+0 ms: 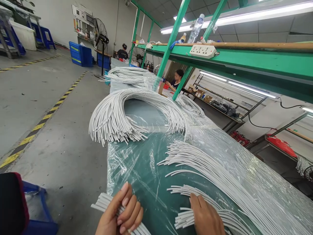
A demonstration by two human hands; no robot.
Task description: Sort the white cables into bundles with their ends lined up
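Note:
My left hand [121, 210] is wrapped around a small bundle of white cables [104, 201], whose cut ends stick out past the thumb over the table's near left edge. Lower right, my right hand [206, 215] has its fingers curled down over another small bunch of white cables [183, 218] on the table; its fingertips are partly hidden. Just beyond that hand lies a thin group of cables [179, 189]. A wider spread of loose white cables [207, 163] runs diagonally toward the lower right. All their cut ends point left.
Clear plastic film covers the green table [139, 160]. A large curved cable bundle [117, 114] lies ahead, with more coils [129, 75] behind it. A green shelf frame [171, 49] carries a power strip [203, 51] and bottles. A blue stool [40, 212] stands at left; two people sit farther back.

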